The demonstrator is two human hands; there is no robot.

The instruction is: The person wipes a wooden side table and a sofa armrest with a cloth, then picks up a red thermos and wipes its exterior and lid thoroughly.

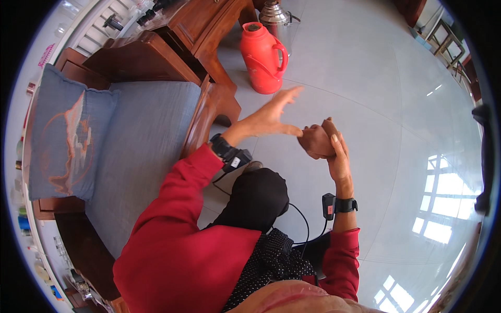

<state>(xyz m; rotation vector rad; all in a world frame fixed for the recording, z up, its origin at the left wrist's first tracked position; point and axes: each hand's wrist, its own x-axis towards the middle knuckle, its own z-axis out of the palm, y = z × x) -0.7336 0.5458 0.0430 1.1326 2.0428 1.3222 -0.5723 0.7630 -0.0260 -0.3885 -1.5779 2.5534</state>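
My right hand (340, 158) grips a small brown pot (315, 141), apparently clay, in the air over the floor. Thumb and fingers hold the pot at its right side; its exact form is hard to make out. My left hand (264, 117) is to the left of the pot, fingers spread and slightly blurred. The left thumb tip comes up to the pot's left edge; whether it touches, I cannot tell. Nothing shows in the left palm. Both wrists wear black straps, with a device box (236, 160) on the left and another box (328, 206) on the right.
A red thermos flask (261, 58) stands on the tiled floor (352, 74) beyond my left hand, with a metal flask (273, 15) behind it. On my left is a wooden seat with a blue cushion (148, 129) and pillow (70, 137). Black cables (307, 223) hang by my knee.
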